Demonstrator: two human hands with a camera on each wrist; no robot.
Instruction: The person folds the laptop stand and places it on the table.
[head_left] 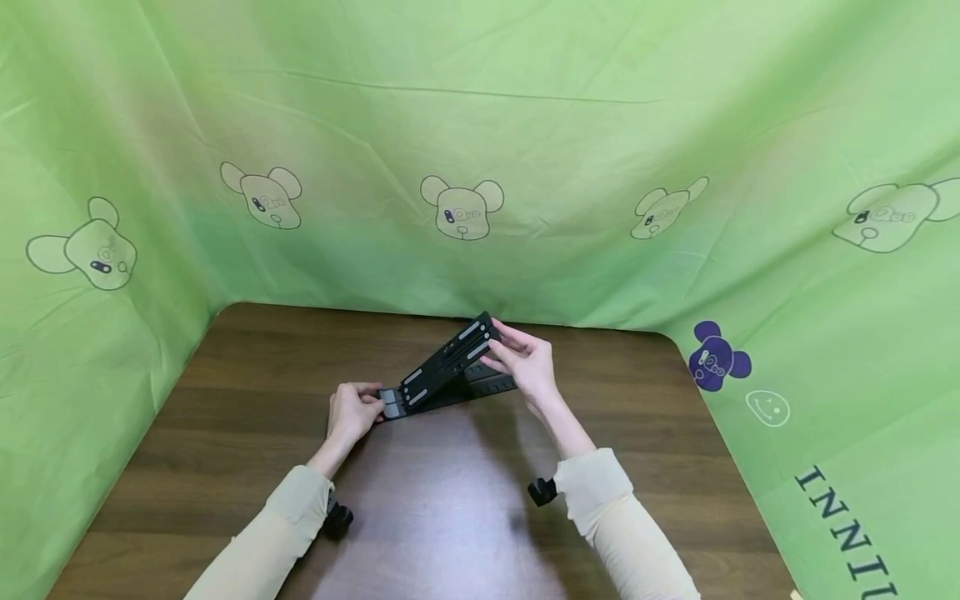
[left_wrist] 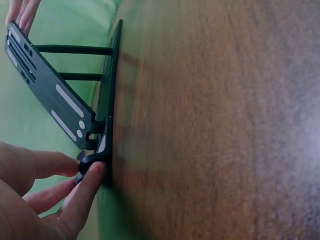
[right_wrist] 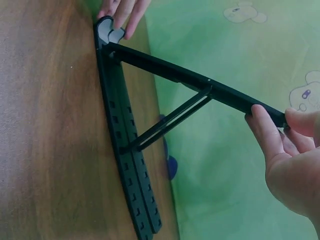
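Note:
A black folding laptop stand (head_left: pixel 444 367) stands half unfolded toward the back of the wooden table, its upper plate tilted up to the right. Grey pads line the plate and the hooked front end. My left hand (head_left: pixel 352 410) pinches that front end between thumb and fingers, low by the tabletop. With thumb and fingers, my right hand (head_left: pixel 531 367) grips the raised end of the upper plate. In the right wrist view, a support strut (right_wrist: pixel 170 120) slants from the plate down to the notched base (right_wrist: pixel 120 120).
The brown wooden table (head_left: pixel 300 350) has rounded back corners. Green cloth (head_left: pixel 465 125) printed with bear faces hangs behind it and along both sides. Small black wrist cameras (head_left: pixel 542 492) sit below the rolled sleeves.

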